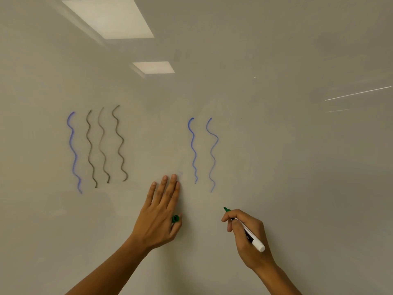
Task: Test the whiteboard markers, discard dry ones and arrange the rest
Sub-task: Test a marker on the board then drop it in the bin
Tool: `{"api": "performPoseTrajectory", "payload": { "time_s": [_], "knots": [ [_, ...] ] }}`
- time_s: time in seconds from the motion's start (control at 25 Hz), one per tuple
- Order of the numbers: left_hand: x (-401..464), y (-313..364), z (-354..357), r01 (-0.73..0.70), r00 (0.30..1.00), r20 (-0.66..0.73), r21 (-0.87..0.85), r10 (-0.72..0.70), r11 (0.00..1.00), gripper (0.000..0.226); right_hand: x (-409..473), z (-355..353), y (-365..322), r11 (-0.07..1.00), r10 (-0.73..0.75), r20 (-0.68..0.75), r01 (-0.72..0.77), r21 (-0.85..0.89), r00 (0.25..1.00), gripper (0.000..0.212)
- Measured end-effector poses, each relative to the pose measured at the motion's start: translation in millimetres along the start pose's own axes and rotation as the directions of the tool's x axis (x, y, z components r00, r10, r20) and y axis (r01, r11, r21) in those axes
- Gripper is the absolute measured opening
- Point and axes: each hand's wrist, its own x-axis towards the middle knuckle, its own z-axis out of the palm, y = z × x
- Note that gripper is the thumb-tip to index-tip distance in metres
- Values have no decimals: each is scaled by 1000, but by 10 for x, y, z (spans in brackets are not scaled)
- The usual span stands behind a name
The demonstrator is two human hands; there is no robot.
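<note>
- Your left hand (160, 211) lies flat against the whiteboard (276, 156), its four fingers straight and close together, pointing up the smooth, glossy surface.
- That hand's thumb is curled in and pinches a small green cap (175, 218), a stubby round plastic piece, against the side of the palm.
- Your right hand (246, 233) grips the green marker (247, 229) in a writing hold, fingers curled round its slim white barrel.
- The marker's pointed green tip (225, 209) pokes out above your right fingers, aimed up and left toward the board; whether it touches the surface cannot be told.
- The barrel's blunt white end sticks out below and to the right of your right knuckles.
- Above and between your hands run two thin blue wavy lines (202, 153), vertical squiggles, the right one fainter.
- Up and left of your left hand stand three dark wavy lines (105, 145), brownish-black and soft-edged, with one thicker blue squiggle (73, 152) at their far left.
- High above both hands the shiny board mirrors two pale rectangular ceiling panels (108, 18).
</note>
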Motion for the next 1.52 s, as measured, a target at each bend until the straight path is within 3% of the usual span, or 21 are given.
{"api": "performPoseTrajectory", "payload": {
  "time_s": [0.44,0.56,0.64,0.76,0.8,1.0,1.16,1.52],
  "knots": [
    [99,164,-274,122,991,66,-90,-116,988,89,-85,280,15,1000,-9,45,9,17,999,25],
    [38,182,-295,76,994,83,-64,-71,995,81,-106,318,-41,999,-4,57,1,42,998,26],
    [-59,247,-260,33,998,64,-61,-30,998,67,-136,316,-62,998,16,77,-21,63,997,27],
    [-269,440,-155,19,998,-50,-139,-26,990,24,-250,320,-82,989,73,146,-90,114,987,26],
    [-341,505,-111,26,996,-81,-173,-40,985,21,-300,325,-95,984,86,162,-109,139,983,22],
    [-615,724,16,135,978,-107,-319,-177,938,42,-526,319,-162,929,132,240,-205,309,962,23],
    [-808,791,88,129,983,-85,-320,-164,939,35,-718,319,-117,838,185,323,-321,442,928,41],
    [-1057,898,164,58,997,-33,-296,-71,954,36,-917,376,72,749,333,479,-536,389,812,47]
  ]
}}
